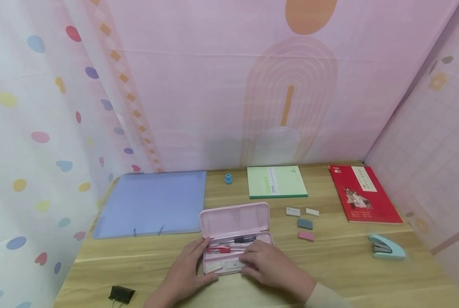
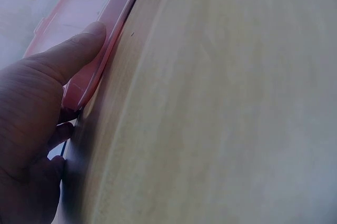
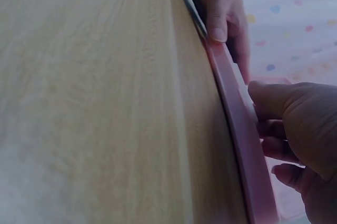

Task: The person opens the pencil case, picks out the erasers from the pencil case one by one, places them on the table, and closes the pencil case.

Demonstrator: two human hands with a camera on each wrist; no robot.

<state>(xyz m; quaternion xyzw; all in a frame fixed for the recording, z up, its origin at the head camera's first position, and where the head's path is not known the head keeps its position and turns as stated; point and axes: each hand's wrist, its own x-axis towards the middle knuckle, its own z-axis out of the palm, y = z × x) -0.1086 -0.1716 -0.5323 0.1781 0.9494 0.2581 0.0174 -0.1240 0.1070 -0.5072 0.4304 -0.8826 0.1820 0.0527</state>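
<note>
An open pink pencil case (image 1: 235, 219) lies on the table with its lid tilted back. My left hand (image 1: 187, 267) grips its left end, the thumb along the front wall in the left wrist view. My right hand (image 1: 269, 265) reaches over the right part of the tray, thumb and forefinger at the end of a white eraser (image 1: 233, 265) in the front compartment. Another pale eraser (image 1: 213, 267) sits to its left. Behind them lie a red pen (image 1: 219, 250) and a black pen (image 1: 245, 239). The right fingers hide part of the contents.
Right of the case lie a pink eraser (image 1: 306, 236), a dark eraser (image 1: 305, 223) and two white blocks. A stapler (image 1: 387, 248) and red book (image 1: 366, 194) are farther right. Behind stand a green notebook (image 1: 277, 182) and small blue object (image 1: 228, 179). A blue folder (image 1: 152, 205) and binder clip (image 1: 122, 294) are left.
</note>
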